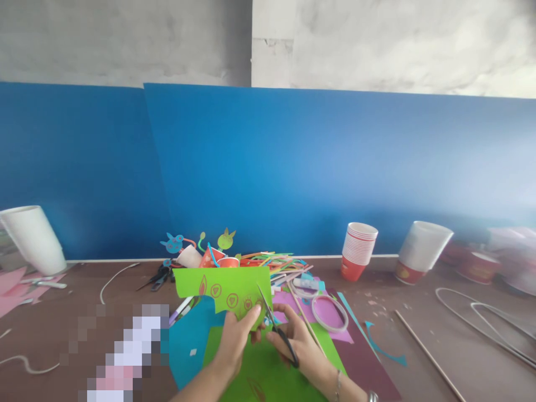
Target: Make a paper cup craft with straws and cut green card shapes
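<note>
My left hand [237,335] pinches the lower edge of a green paper sheet [190,282], held up above the table. Red outlined shapes, several round ones and a pointed oval, are drawn across it, and a curved piece is cut out of its lower left. Held in my right hand [299,338] is a pair of black-handled scissors [288,347]. Their blades point up and left at the sheet's right part, close to my left fingertips. Below both hands lies another green sheet [234,365] with a drawn red shape, over blue paper [190,335].
Behind the sheet are decorated paper cups [211,257] and colourful pipe cleaners [268,259]. Stacked cups [359,245] stand at the back right. A tape roll [330,314] lies on purple paper, with a thin stick [427,354] and cables [489,324] farther right. A blue partition [293,167] bounds the table.
</note>
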`<state>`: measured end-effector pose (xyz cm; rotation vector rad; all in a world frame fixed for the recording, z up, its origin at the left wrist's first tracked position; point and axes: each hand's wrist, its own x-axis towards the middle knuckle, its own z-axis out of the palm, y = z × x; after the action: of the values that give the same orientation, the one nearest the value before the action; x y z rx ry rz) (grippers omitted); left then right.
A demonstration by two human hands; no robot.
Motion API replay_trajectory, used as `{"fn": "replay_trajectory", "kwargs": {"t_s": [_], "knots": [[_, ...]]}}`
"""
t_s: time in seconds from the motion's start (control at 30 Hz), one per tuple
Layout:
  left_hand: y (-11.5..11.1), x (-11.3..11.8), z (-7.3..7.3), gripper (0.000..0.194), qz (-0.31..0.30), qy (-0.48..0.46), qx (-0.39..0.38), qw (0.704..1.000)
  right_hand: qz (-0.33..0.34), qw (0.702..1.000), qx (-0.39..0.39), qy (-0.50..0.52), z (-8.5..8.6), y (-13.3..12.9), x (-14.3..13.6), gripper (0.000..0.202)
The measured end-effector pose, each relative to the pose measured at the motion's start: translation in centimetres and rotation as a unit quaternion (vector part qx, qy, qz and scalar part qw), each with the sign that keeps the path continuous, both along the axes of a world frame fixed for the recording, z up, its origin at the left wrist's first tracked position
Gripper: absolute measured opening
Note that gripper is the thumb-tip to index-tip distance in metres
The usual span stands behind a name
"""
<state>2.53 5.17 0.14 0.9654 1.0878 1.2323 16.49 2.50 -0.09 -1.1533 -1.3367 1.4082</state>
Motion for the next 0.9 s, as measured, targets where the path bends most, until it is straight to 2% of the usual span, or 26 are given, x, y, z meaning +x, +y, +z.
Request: {"fn": "replay_trajectory", "kwargs": {"t_s": [0.13, 0.33, 0.9], "knots": [[-0.15, 0.17, -0.12, 0.038, 0.02, -0.003, -0.002, 1.0, 0.004, 1.0, -0.005, 0.013, -0.2, 0.14, -0.15, 0.07], [-0.06, 0.2, -0.51, 0.04, -0.013, 0.011, 0.006, 1.0, -0.009, 0.999, -0.018, 0.033, -0.08, 0.0, -0.37, 0.079], [0.05, 0.19, -0.25, 0.041, 0.015, 0.008, -0.014, 1.0, 0.001, 1.0, 0.001, 0.006, -0.33, 0.14, -0.07, 0.069]]}}
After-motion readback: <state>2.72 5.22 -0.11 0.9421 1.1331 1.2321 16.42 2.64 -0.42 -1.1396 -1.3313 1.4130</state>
